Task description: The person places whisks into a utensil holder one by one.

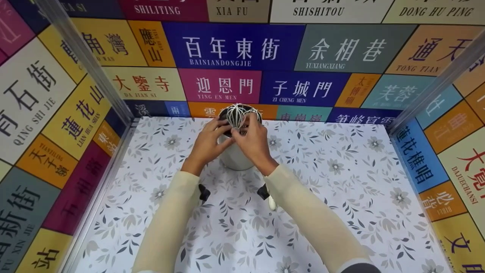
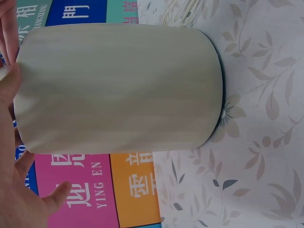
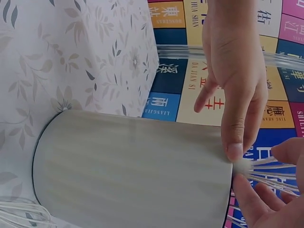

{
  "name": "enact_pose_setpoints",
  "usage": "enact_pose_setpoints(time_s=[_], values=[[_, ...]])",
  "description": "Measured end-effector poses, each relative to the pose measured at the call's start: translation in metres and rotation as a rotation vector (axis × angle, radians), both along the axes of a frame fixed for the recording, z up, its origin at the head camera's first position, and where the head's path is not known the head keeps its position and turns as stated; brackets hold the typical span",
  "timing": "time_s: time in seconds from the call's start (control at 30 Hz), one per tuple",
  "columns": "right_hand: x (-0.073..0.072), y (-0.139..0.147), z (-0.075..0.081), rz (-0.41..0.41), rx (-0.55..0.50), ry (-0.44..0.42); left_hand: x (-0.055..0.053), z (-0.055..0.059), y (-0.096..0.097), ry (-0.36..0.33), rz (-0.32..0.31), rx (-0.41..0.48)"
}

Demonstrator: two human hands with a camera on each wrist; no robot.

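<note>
A pale grey cylindrical container [image 1: 238,157] with a dark inside stands upright at the back of the table. A wire whisk [image 1: 235,113] sticks up out of it, its wire loops at the top. At the container's mouth, my right hand [image 1: 253,140] pinches the whisk low on its wires. More wire loops [image 1: 254,110] show behind the right fingers. My left hand [image 1: 210,142] grips the container's rim at the left, thumb on the near side; part of its hold is hidden. The little finger sticks out in the right wrist view.
White wire loops [image 2: 185,12] lie on the table to the right of the container. A cream rounded end [image 1: 272,203] peeks out beside the right forearm. The floral table [image 1: 333,227] meets walls of coloured sign panels [image 1: 233,47] at the back and sides.
</note>
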State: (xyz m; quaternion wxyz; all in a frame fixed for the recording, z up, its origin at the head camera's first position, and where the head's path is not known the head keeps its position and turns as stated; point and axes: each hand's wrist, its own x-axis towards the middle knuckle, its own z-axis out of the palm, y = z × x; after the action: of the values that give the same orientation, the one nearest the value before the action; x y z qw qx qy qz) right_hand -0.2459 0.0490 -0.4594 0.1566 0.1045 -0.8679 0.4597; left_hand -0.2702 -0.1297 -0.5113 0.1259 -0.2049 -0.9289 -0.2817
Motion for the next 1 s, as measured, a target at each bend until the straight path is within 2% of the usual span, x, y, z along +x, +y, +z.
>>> enact_pose_setpoints(time_s=[0.27, 0.5, 0.77, 1.0], values=[[0.002, 0.003, 0.003, 0.013, -0.006, 0.034, 0.000, 0.001, 0.000, 0.001, 0.000, 0.002], [0.001, 0.004, 0.003, 0.002, 0.057, 0.105, 0.000, 0.001, 0.001, 0.002, -0.005, 0.009], [0.001, 0.003, 0.001, 0.005, 0.092, 0.130, 0.000, 0.001, 0.001, -0.018, 0.010, -0.010], [0.006, 0.001, -0.007, 0.008, 0.130, 0.140, 0.001, 0.000, 0.000, 0.030, -0.004, -0.014]])
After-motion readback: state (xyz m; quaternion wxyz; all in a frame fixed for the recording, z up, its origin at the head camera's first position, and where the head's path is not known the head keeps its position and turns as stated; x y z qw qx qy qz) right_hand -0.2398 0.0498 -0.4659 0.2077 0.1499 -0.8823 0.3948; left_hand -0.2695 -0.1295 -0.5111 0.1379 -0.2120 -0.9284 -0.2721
